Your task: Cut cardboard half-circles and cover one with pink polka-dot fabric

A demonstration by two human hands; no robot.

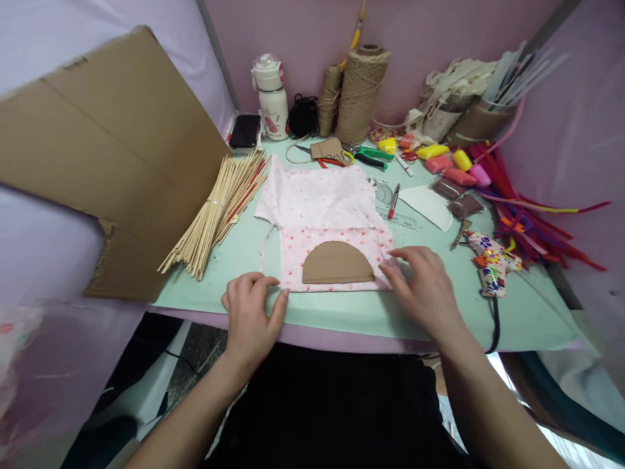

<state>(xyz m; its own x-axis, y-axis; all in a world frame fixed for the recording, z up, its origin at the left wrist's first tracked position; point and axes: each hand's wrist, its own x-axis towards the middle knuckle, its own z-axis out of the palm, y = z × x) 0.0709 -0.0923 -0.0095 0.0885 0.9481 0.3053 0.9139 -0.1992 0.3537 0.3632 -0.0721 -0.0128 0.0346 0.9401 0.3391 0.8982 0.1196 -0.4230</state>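
A pink patterned cloth [322, 198] lies on the pale green table, its front part folded or layered with a straight near edge. On it rests a half-round piece of brown cardboard [338, 264], flat side toward me. My left hand [251, 316] is at the cloth's near left corner, fingers apart, with thumb and fingertips near the edge. My right hand [422, 286] touches the cloth's right edge, thumb and index finger apart, right of the cardboard. Neither hand holds anything that I can see.
A bundle of thin wooden sticks [215, 208] and a large cardboard sheet [122, 143] stand at the left. Behind are a bottle [273, 104], twine spools [364, 91] and pliers [371, 159]. Rightward lie a red marker [394, 200], clay packs [459, 176] and a patterned glue gun [493, 264].
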